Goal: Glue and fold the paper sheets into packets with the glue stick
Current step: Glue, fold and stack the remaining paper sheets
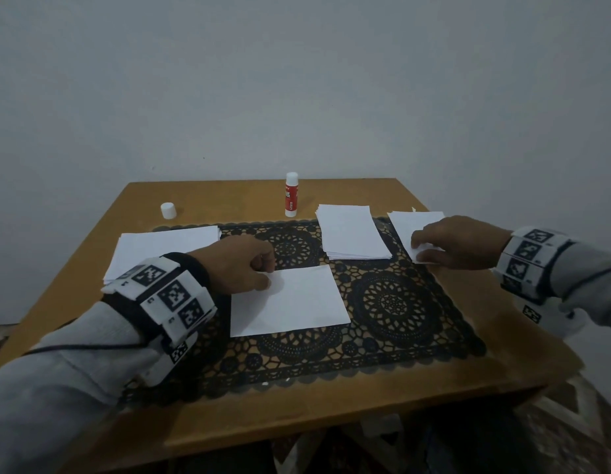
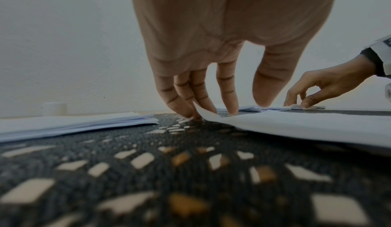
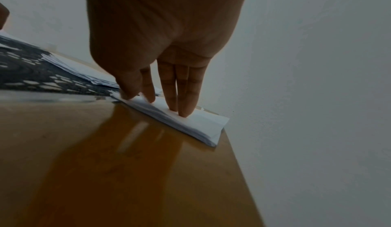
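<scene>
At bench centre our left hand (image 1: 241, 265) pinches the single white paper sheet (image 1: 290, 301) for gluing, while our right hand (image 1: 463, 242) presses flat fingers on the far-right stack of folded white packets (image 1: 405, 227), its grip holding nothing.

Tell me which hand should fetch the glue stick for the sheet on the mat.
Probably the right hand. It only rests on the far-right paper stack, so it is freer. The left hand pinches the single sheet. The uncapped glue stick stands between them.
</scene>
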Demonstrator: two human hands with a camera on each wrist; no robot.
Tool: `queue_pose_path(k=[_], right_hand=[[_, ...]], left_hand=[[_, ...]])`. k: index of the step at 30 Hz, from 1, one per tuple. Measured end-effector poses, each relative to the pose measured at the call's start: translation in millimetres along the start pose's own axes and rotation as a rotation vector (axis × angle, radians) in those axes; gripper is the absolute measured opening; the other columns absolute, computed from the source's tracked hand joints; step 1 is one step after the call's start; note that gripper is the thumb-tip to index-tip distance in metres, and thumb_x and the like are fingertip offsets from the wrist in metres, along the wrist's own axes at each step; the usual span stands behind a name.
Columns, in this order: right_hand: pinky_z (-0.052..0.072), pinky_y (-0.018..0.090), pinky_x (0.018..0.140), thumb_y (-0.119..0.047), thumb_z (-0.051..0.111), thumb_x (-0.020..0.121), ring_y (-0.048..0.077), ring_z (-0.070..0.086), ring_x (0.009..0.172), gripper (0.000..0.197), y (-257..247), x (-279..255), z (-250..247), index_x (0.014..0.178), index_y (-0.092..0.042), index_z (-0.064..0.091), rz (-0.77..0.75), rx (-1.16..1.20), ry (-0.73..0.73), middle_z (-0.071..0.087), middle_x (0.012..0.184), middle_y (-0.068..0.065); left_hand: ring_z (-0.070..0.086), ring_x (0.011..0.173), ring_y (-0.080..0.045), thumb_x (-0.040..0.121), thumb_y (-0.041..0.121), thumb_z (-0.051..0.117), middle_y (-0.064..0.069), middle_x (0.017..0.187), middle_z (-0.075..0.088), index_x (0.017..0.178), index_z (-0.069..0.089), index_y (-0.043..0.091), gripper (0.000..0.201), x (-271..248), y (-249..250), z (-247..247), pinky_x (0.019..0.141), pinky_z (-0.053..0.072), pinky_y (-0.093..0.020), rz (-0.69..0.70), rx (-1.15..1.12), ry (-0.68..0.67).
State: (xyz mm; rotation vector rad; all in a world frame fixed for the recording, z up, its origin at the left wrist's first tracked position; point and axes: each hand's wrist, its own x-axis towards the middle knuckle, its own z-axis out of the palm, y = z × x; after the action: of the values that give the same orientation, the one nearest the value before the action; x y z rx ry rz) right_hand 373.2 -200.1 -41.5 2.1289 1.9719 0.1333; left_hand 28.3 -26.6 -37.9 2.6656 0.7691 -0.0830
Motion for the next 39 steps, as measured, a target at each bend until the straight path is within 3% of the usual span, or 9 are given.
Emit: queue_pose_path(k=[10, 16, 20, 24, 28, 31, 34, 36, 39], right_hand=[[0.03, 0.029, 0.052, -0.015, 0.056, 0.092, 0.021, 0.046, 0.058, 0.004, -2.0, 7.3, 9.3, 0.091, -0.013, 0.06, 0.128, 0.026, 0.223, 0.053, 0.066, 0.003], [0.04, 0.036, 0.052, -0.01, 0.057, 0.09, 0.029, 0.053, 0.053, 0.013, -6.2, -3.4, -31.9, 0.077, -0.013, 0.055, 0.259, 0.248, 0.486, 0.057, 0.059, 0.007], [0.047, 0.035, 0.064, -0.013, 0.063, 0.089, 0.026, 0.06, 0.065, 0.011, -40.7, -17.7, -75.0, 0.08, -0.011, 0.066, 0.144, 0.461, 0.626, 0.066, 0.072, 0.01], [0.053, 0.039, 0.065, -0.002, 0.064, 0.088, 0.03, 0.06, 0.066, 0.008, -81.1, -23.0, -103.9, 0.083, 0.004, 0.065, 0.063, 1.007, 0.498, 0.066, 0.08, 0.026], [0.051, 0.036, 0.067, 0.0, 0.06, 0.091, 0.025, 0.059, 0.071, 0.013, -105.9, -6.7, -96.8, 0.087, 0.011, 0.057, 0.118, 1.353, 0.326, 0.06, 0.079, 0.019], [0.051, 0.023, 0.05, -0.001, 0.059, 0.092, 0.013, 0.061, 0.057, 0.008, -120.6, 6.6, -85.9, 0.091, 0.007, 0.059, 0.187, 1.462, 0.27, 0.064, 0.066, 0.006], [0.061, 0.04, 0.071, -0.004, 0.061, 0.092, 0.028, 0.069, 0.081, 0.021, -126.3, 13.7, -73.7, 0.107, 0.011, 0.058, 0.267, 1.511, 0.169, 0.07, 0.095, 0.021], [0.058, 0.047, 0.085, -0.004, 0.063, 0.091, 0.035, 0.069, 0.093, 0.014, -130.1, 14.9, -66.5, 0.101, 0.006, 0.06, 0.263, 1.533, 0.029, 0.069, 0.106, 0.023], [0.06, 0.039, 0.073, -0.006, 0.065, 0.091, 0.028, 0.069, 0.077, 0.015, -135.1, 13.9, -60.4, 0.079, -0.007, 0.056, 0.265, 1.539, -0.085, 0.07, 0.092, 0.019]], left_hand=[[0.055, 0.094, -0.014, 0.088, 0.023, 0.064, 0.003, 0.103, 0.058, 0.103, 0.058, 0.02, 0.016, -0.6, 1.0, -0.4, 0.079, 0.043, -0.023, 0.004, 0.015, 0.017], [0.057, 0.093, -0.016, 0.088, 0.02, 0.063, 0.003, 0.099, 0.06, 0.101, 0.056, 0.022, 0.014, 1.9, 0.2, -0.6, 0.077, 0.045, -0.025, -0.006, -0.028, 0.101], [0.057, 0.095, -0.017, 0.091, 0.02, 0.06, 0.002, 0.105, 0.058, 0.125, 0.043, 0.019, 0.038, 0.7, 4.7, -2.2, 0.072, 0.043, -0.021, -0.017, -0.15, 0.242], [0.056, 0.101, -0.016, 0.094, 0.028, 0.055, 0.002, 0.113, 0.053, 0.139, 0.031, 0.019, 0.052, -3.9, 9.2, -4.3, 0.078, 0.044, -0.024, 0.041, -0.333, 0.352], [0.057, 0.103, -0.017, 0.1, 0.037, 0.04, 0.003, 0.109, 0.062, 0.127, 0.047, 0.02, 0.032, -8.5, 9.1, -7.3, 0.086, 0.045, -0.032, 0.07, -0.552, 0.353], [0.063, 0.089, -0.027, 0.099, 0.027, 0.047, -0.011, 0.095, 0.067, 0.098, 0.06, 0.006, 0.025, -9.8, 7.2, -10.4, 0.082, 0.051, -0.039, 0.08, -0.603, 0.265], [0.066, 0.071, -0.029, 0.096, 0.019, 0.055, -0.019, 0.083, 0.068, 0.086, 0.062, -0.002, 0.024, -13.1, -2.3, -14.3, 0.066, 0.056, -0.039, 0.017, -0.651, 0.254], [0.064, 0.071, -0.04, 0.094, 0.022, 0.059, -0.029, 0.086, 0.066, 0.088, 0.061, -0.006, 0.029, -17.4, -8.7, -16.5, 0.069, 0.053, -0.049, -0.055, -0.68, 0.29], [0.065, 0.061, -0.026, 0.095, 0.026, 0.057, -0.017, 0.068, 0.069, 0.077, 0.06, -0.002, 0.034, -22.8, -10.6, -14.9, 0.066, 0.054, -0.04, -0.135, -0.597, 0.299]])
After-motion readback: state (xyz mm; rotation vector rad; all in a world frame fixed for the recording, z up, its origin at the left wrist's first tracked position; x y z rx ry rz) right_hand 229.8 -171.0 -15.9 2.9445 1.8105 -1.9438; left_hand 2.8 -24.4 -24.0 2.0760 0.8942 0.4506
